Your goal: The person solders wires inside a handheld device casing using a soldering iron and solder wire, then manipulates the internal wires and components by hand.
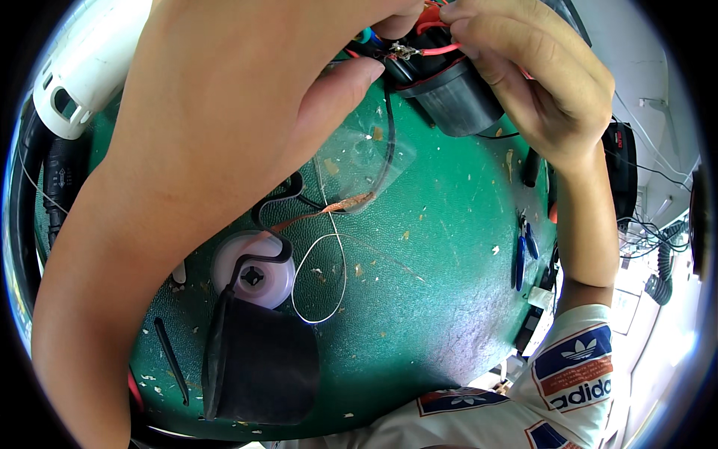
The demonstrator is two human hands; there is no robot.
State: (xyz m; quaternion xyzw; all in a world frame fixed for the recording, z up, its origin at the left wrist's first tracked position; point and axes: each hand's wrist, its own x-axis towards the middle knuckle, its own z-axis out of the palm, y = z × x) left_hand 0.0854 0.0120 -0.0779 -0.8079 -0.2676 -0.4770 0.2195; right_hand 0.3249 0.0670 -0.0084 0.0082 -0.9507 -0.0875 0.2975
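At the top of the view, my right hand (550,78) pinches a red wire (441,51) between thumb and fingers. The wire's near end meets a shiny metal terminal (404,50) at the mouth of a round black plastic housing (456,101). My left hand (299,56) reaches in from the left, thumb and fingers bent around the housing's left side by several coloured wires (366,36). Its fingertips are partly cut off by the upper edge, and what they grip is hidden. A black cable (390,127) runs down from the housing over a clear plastic bag (359,161).
On the green mat (426,322) lie a solder spool (254,271) with loose wire, a copper braid (348,203), a black pouch (262,367), a thin black stick (172,363) and blue-handled pliers (521,254). A white perforated cylinder (86,67) stands at left.
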